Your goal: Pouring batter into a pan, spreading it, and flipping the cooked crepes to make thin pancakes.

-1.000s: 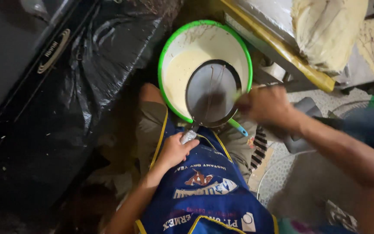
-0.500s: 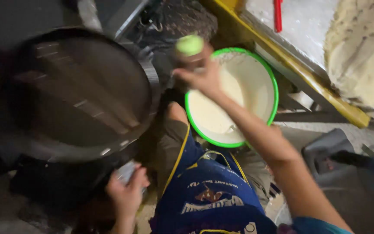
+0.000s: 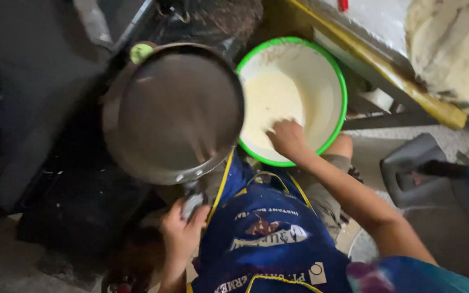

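Left hand (image 3: 183, 230) is wrapped tight round the handle of a round metal pan (image 3: 173, 113), gripping it low down near the knee, so the dark grey dish of the pan stands tilted up and to the left of the lap. On the pan's far rim, at the top left, sits a small pale green knob (image 3: 141, 52). Just to the right of the pan, and partly tucked behind its edge, is a white bowl (image 3: 336, 87) with a bright green rim, holding a pool of pale cream batter (image 3: 270, 103). The right hand (image 3: 287, 138) reaches into that bowl at its near side, fingers curled down against the batter; whether they clutch anything I cannot tell.

Across the person's lap hangs a blue apron (image 3: 267, 244) edged in yellow, cut from a printed sack, with white lettering and a red and white oval emblem on the front. Black plastic sheeting (image 3: 77, 217) lies crumpled on the floor under and left of the pan. Beyond the bowl runs a yellow rail (image 3: 403, 81), slanting down to the right, and above it at the top right corner rests a lumpy cream sack (image 3: 451, 43). A dark grey plastic stool (image 3: 413, 173) stands to the right of the forearm.
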